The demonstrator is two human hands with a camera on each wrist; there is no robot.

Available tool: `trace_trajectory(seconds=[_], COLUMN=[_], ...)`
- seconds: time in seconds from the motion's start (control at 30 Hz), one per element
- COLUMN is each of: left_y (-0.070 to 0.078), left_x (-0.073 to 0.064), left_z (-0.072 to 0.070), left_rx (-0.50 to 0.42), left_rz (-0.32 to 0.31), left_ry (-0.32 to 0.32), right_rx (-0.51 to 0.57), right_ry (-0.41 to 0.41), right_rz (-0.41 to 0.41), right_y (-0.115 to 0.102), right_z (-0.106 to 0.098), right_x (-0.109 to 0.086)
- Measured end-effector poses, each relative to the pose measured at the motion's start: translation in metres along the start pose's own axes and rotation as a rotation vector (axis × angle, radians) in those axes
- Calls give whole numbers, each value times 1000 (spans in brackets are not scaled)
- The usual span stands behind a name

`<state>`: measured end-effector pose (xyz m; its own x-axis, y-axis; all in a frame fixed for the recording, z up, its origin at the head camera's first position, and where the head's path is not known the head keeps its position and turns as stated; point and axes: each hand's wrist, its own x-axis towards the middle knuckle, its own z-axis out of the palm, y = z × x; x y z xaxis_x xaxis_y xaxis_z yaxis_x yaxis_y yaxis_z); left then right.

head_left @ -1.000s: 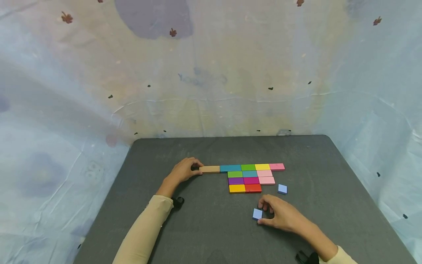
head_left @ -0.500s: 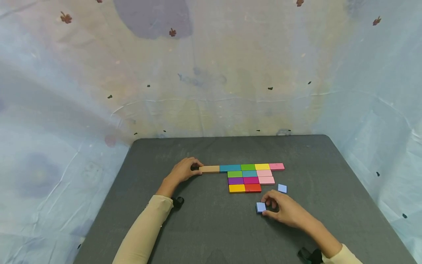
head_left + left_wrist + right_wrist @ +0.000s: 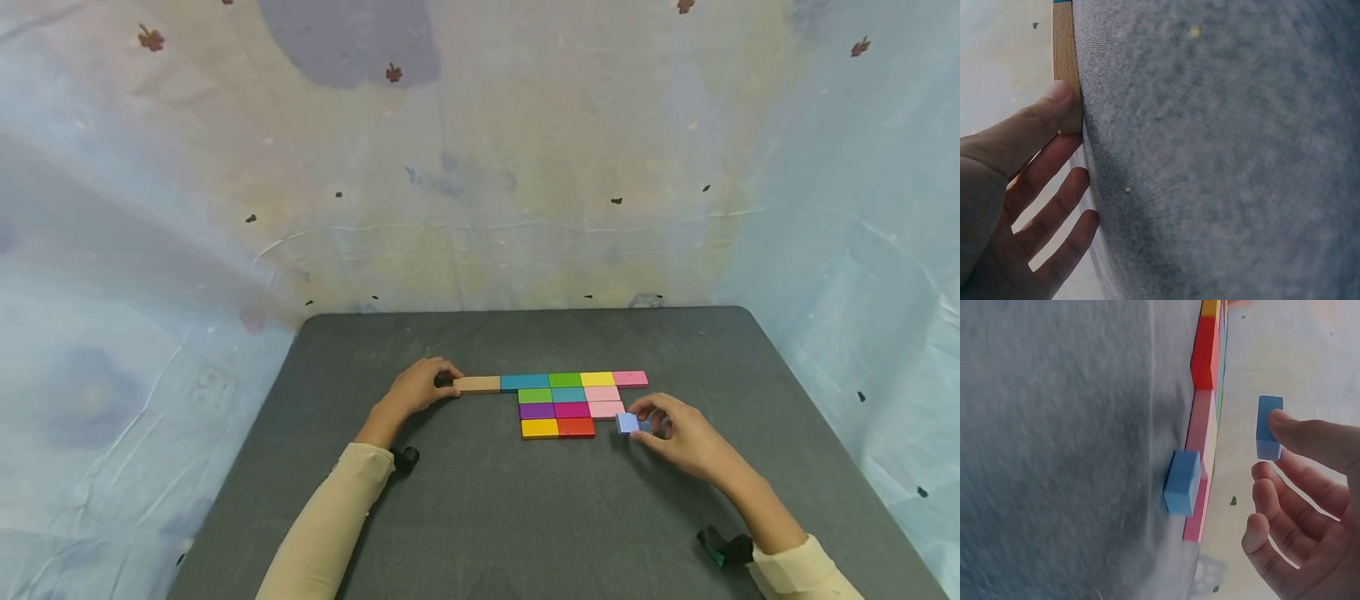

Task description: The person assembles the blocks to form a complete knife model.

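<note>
At the left end of the top row, my left hand pinches a plain wooden block between thumb and fingers; the left wrist view shows the thumb on its end. My right hand holds a small light-blue block between thumb and index finger, raised off the table. A second blue block rests on the table beneath it, near the pink blocks, and is partly hidden by the right hand in the head view. Touching the wooden block is a long blue block in the same row.
Several flat coloured blocks lie in close rows, with a purple block on the left side and a red block at the front right. They sit on a dark grey table. A patterned curtain hangs behind it.
My right hand has carried the light-blue block up and to the right, from the table's front area to over the second blue block. The left hand has stayed put.
</note>
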<state>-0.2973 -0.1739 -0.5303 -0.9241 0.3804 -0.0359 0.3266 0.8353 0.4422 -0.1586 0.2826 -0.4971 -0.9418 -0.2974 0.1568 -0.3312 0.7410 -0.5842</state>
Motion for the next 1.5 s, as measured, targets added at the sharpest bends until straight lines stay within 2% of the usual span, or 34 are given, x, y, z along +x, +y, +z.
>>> trace_trajectory(seconds=[0.27,0.6,1.03,1.5], left_y=[0,0,1,-1], left_x=[0,-1,0,1], left_z=[1,-1,1,1], left_rx=[2,11,20,16], left_rz=[-8,5,-13,-10], left_ry=[-3,0,-4,-3], right_rx=[-33,-22,-38,-1], right_ry=[20,-30,-47,-93], right_rz=[37,107,79,67], right_y=[14,37,54,55], right_z=[-8,-10,-3,1], right_x=[13,31,50,62])
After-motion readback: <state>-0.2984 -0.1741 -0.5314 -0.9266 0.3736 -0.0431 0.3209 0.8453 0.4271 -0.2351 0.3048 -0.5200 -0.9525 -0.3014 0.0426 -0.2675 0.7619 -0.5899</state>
